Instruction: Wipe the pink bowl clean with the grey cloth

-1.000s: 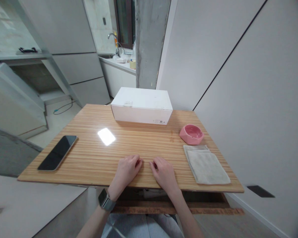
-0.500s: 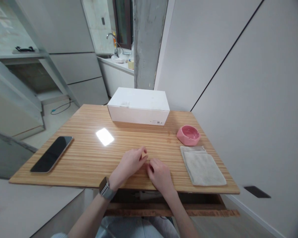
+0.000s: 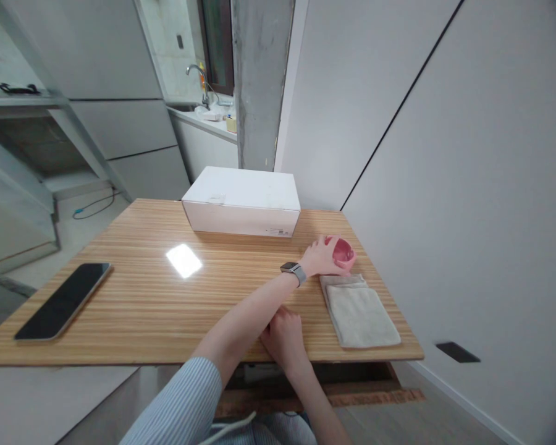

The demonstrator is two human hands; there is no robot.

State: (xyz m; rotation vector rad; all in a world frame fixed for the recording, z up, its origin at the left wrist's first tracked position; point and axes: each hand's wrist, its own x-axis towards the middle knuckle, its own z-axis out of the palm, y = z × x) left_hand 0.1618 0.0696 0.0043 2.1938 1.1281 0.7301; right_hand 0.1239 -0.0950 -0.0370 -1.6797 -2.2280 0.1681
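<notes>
My left hand [image 3: 321, 256], with a watch on its wrist, reaches across to the right. Its fingers and thumb curve around the left side of a pink faceted ashtray [image 3: 345, 253], gripping it where it rests on the table. My right hand [image 3: 285, 337] lies curled in a loose fist near the table's front edge, partly behind my left forearm, with nothing visible in it. Just in front of the ashtray is a folded pale grey cloth [image 3: 364, 315].
A white box [image 3: 241, 219] stands at the back of the wood-grain table [image 3: 148, 315]. A black phone [image 3: 65, 301] lies at the left. Beneath the front edge a drawer [image 3: 366, 375] is pulled out. A pale wall [image 3: 467, 185] runs along the right.
My left hand has moved right and forward, from beside my right hand to the ashtray, and has taken hold of it. My right hand stays curled near the edge. The view has shifted slightly right.
</notes>
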